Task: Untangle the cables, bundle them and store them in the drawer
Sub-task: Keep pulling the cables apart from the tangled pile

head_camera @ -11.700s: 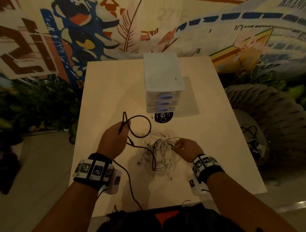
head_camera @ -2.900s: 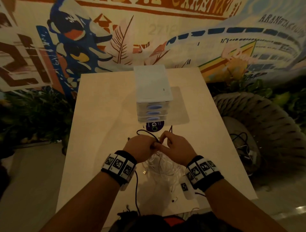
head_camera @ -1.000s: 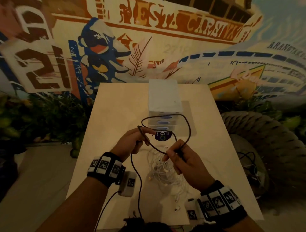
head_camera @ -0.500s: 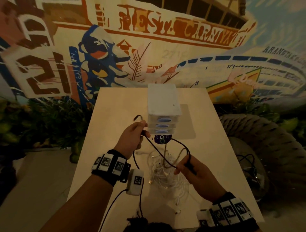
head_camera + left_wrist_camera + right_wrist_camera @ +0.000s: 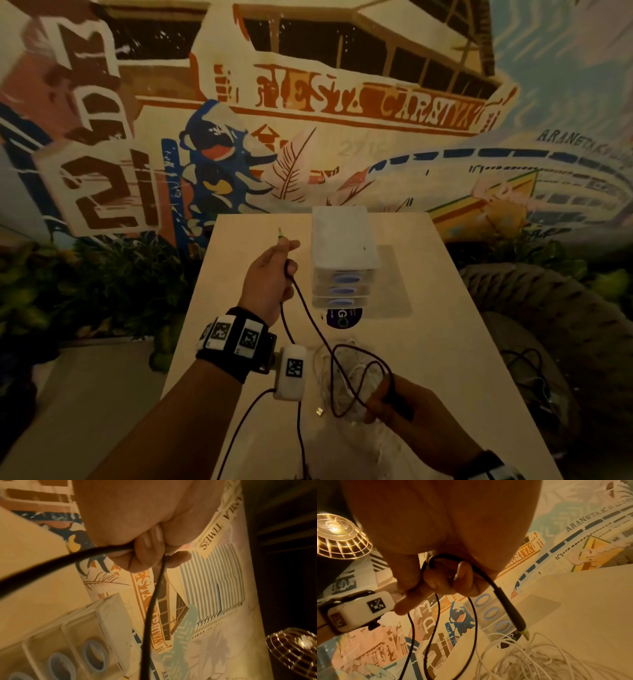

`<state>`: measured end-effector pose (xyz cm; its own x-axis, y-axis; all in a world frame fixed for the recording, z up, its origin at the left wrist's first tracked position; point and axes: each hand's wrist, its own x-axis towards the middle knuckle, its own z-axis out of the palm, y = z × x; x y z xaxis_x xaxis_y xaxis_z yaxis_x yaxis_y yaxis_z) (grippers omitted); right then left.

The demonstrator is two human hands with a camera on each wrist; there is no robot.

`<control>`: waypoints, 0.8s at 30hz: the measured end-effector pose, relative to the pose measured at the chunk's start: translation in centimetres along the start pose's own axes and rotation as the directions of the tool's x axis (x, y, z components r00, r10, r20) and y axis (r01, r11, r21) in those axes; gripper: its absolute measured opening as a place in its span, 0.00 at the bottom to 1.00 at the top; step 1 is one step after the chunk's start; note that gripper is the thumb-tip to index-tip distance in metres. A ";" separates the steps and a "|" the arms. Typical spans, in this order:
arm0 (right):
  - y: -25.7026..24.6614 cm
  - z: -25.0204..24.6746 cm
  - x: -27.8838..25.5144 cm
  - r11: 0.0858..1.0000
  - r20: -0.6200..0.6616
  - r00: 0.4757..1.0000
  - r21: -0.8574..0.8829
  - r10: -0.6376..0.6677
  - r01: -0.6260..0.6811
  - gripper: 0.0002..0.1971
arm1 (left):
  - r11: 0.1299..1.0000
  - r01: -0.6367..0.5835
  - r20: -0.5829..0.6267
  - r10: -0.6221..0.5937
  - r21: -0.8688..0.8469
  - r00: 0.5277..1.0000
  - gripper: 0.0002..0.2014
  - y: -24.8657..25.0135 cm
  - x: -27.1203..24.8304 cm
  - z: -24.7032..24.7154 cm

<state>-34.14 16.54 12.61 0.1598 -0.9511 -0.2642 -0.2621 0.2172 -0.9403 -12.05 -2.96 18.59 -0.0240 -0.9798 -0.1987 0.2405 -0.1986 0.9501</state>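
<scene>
1. Left hand (image 5: 270,274) – raised over the table (image 5: 428,342), just left of the drawer unit (image 5: 342,260). Its grip is closed: fingers curled round the black cable (image 5: 310,317) close to one end, with a green-tipped plug (image 5: 280,234) standing out above the fist. The left wrist view shows the cable pinched between fingertips and thumb.
2. Black cable – from the left hand it runs down and to the right, toward the person, in a nearly straight slack line. Its long axis therefore lies along the diagonal between the two hands. It is off the table for most of this run.
3. White cables (image 5: 346,373) – a tangled heap on the table, below and just left of the right hand, under the black loops. The black cable appears free of it, though overlap hides the detail.
4. Right hand (image 5: 394,401) – low and nearest the person. Its grip is closed on gathered loops of the black cable; the right wrist view shows a second plug (image 5: 513,614) hanging from the fist.
5. Judgement: coiling is under way. The free length lies up and left of the right hand, so the next loop would be drawn from that direction.
6. All three drawers look closed – storing has not begun.
</scene>
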 end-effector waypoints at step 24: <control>5.2 -1.6 -2.4 0.961 -0.229 0.937 -0.017 0.265 -0.276 0.25 | 0.985 -0.173 0.137 0.171 0.008 0.976 0.26 7.2 -2.0 2.0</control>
<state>-37.44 19.59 8.75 -0.1380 -0.8838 -0.4470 -0.3121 0.4671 -0.8273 -12.21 -2.46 26.29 -0.1158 -0.9933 0.0012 0.2336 -0.0261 0.9720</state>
